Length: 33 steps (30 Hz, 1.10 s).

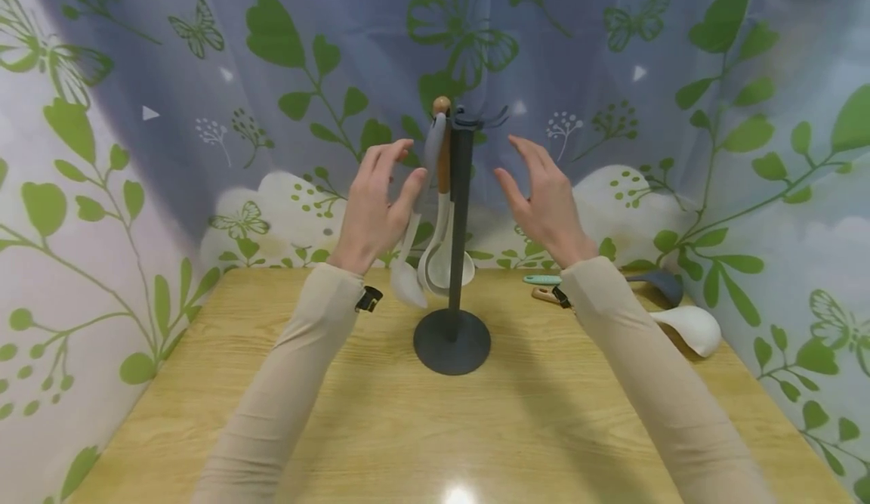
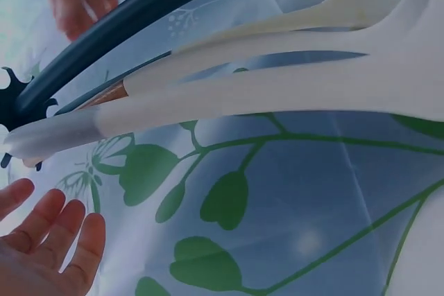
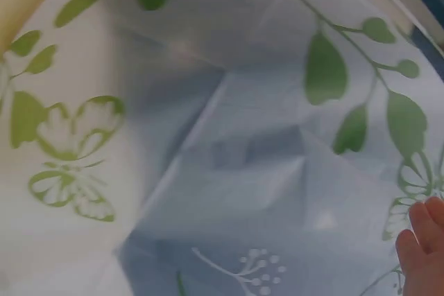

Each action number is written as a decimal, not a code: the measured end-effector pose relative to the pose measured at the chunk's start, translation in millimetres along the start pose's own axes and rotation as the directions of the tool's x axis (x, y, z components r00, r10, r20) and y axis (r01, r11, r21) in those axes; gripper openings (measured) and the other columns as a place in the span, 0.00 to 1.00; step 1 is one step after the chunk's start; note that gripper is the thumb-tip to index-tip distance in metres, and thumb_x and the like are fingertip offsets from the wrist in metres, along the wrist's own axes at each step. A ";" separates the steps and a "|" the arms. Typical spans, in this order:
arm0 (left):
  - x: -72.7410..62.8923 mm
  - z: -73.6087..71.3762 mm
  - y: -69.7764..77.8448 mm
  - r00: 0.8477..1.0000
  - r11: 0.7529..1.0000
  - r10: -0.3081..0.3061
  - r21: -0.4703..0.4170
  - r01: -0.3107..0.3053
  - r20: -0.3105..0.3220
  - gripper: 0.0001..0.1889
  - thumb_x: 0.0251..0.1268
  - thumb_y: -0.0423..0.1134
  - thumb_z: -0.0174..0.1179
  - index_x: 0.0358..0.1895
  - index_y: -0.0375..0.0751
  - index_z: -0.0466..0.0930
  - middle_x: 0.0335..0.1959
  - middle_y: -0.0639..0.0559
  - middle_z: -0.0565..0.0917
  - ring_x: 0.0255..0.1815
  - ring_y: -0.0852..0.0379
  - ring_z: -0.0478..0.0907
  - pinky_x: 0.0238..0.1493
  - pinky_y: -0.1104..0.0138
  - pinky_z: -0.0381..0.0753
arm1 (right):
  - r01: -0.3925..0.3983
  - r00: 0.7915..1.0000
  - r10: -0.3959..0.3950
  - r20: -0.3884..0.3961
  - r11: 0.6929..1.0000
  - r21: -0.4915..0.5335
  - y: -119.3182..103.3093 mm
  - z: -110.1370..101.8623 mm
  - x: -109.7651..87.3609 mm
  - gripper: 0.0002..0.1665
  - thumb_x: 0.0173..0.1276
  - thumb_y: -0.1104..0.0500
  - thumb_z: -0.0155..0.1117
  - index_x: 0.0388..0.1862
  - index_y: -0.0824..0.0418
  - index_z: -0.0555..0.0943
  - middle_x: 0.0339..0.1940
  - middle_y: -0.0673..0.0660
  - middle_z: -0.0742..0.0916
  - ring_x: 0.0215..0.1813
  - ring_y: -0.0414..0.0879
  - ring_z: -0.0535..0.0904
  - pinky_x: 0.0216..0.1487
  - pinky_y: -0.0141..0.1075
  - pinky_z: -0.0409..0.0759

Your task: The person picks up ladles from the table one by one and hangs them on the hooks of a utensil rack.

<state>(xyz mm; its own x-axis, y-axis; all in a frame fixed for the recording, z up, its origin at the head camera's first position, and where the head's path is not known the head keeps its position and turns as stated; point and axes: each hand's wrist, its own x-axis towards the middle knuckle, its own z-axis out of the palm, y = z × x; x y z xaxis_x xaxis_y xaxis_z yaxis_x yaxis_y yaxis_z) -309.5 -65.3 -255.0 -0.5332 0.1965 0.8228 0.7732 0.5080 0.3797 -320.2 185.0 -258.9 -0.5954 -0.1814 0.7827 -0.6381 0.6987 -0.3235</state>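
Note:
A black utensil stand (image 1: 461, 217) with hooks at its top rises from a round base (image 1: 451, 341). On its left side hang several white-headed utensils, among them a grey-handled one (image 1: 409, 283) and a brown-handled ladle (image 1: 438, 262). My left hand (image 1: 374, 205) is just left of them, thumb close to the grey handle (image 1: 433, 149). In the left wrist view those fingers (image 2: 89, 247) are apart from the handle, loosely spread. My right hand (image 1: 544, 202) is raised right of the stand with relaxed fingers, holding nothing.
More utensils lie on the wooden table (image 1: 272, 413) at the back right: a white ladle (image 1: 696, 330), a dark grey head (image 1: 662, 286), a green handle (image 1: 541, 280) and a brown handle (image 1: 544, 294). My right sleeve partly covers them. Behind hangs a leaf-patterned curtain (image 1: 578, 28).

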 end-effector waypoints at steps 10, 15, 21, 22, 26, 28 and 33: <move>13.0 -2.2 4.5 0.999 0.999 0.041 0.003 -0.041 -0.017 0.24 0.75 0.45 0.54 0.67 0.39 0.70 0.63 0.42 0.74 0.65 0.51 0.71 0.65 0.60 0.71 | 0.015 0.986 -0.001 0.165 0.996 -0.083 29.9 12.8 -32.6 0.30 0.77 0.49 0.55 0.73 0.59 0.67 0.70 0.62 0.74 0.71 0.58 0.69 0.69 0.54 0.68; 19.3 -1.8 8.8 0.999 0.999 0.035 0.004 -0.035 -0.016 0.24 0.75 0.46 0.54 0.68 0.39 0.70 0.65 0.43 0.73 0.68 0.52 0.69 0.70 0.63 0.67 | -0.020 0.974 0.044 0.223 0.994 -0.111 45.9 16.2 -48.4 0.30 0.77 0.48 0.54 0.73 0.60 0.67 0.69 0.63 0.75 0.69 0.59 0.70 0.68 0.55 0.69; 26.0 -0.6 13.4 1.000 1.000 0.024 0.004 -0.024 -0.017 0.24 0.75 0.47 0.53 0.68 0.40 0.69 0.66 0.45 0.72 0.69 0.54 0.68 0.70 0.64 0.66 | -0.052 0.955 0.087 0.283 0.990 -0.130 57.9 21.1 -62.5 0.26 0.78 0.48 0.53 0.66 0.62 0.75 0.67 0.63 0.76 0.68 0.59 0.71 0.67 0.54 0.70; 27.0 -0.6 14.4 1.000 1.000 0.023 0.005 -0.023 -0.017 0.24 0.76 0.48 0.53 0.68 0.40 0.69 0.66 0.45 0.72 0.69 0.55 0.68 0.70 0.65 0.66 | -0.052 0.952 0.089 0.293 0.990 -0.133 59.5 21.7 -64.0 0.25 0.78 0.48 0.53 0.65 0.62 0.76 0.66 0.63 0.77 0.68 0.59 0.72 0.67 0.54 0.70; 30.6 0.3 17.9 0.999 1.000 0.024 0.003 -0.024 -0.032 0.25 0.75 0.48 0.53 0.67 0.38 0.70 0.66 0.45 0.72 0.69 0.55 0.67 0.70 0.66 0.65 | -0.052 0.938 0.097 0.332 0.988 -0.143 64.2 21.1 -70.5 0.24 0.78 0.49 0.53 0.64 0.62 0.77 0.65 0.63 0.79 0.67 0.60 0.72 0.67 0.55 0.69; 32.6 0.7 19.6 0.999 1.000 0.030 0.006 -0.030 -0.039 0.25 0.75 0.48 0.54 0.67 0.39 0.70 0.66 0.45 0.71 0.70 0.55 0.67 0.71 0.67 0.64 | -0.050 0.928 0.103 0.357 0.987 -0.153 66.9 20.3 -73.7 0.24 0.78 0.49 0.53 0.64 0.61 0.77 0.65 0.63 0.79 0.67 0.60 0.73 0.67 0.56 0.69; 39.8 1.5 24.4 0.993 0.995 0.097 0.005 -0.097 -0.063 0.24 0.75 0.47 0.54 0.66 0.38 0.71 0.64 0.44 0.72 0.67 0.54 0.68 0.69 0.66 0.66 | -0.059 0.903 0.131 0.408 0.981 -0.184 73.0 18.7 -81.4 0.23 0.78 0.49 0.52 0.64 0.60 0.77 0.65 0.62 0.79 0.67 0.60 0.73 0.67 0.57 0.69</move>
<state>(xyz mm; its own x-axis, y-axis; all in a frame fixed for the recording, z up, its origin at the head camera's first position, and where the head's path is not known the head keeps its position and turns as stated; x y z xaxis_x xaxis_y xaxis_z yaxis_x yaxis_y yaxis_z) -312.3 -43.8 -213.5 -0.4332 0.1911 0.8808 0.8193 0.4908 0.2964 -327.4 237.8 -356.2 -0.8208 -0.3547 0.4477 -0.5010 0.8235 -0.2662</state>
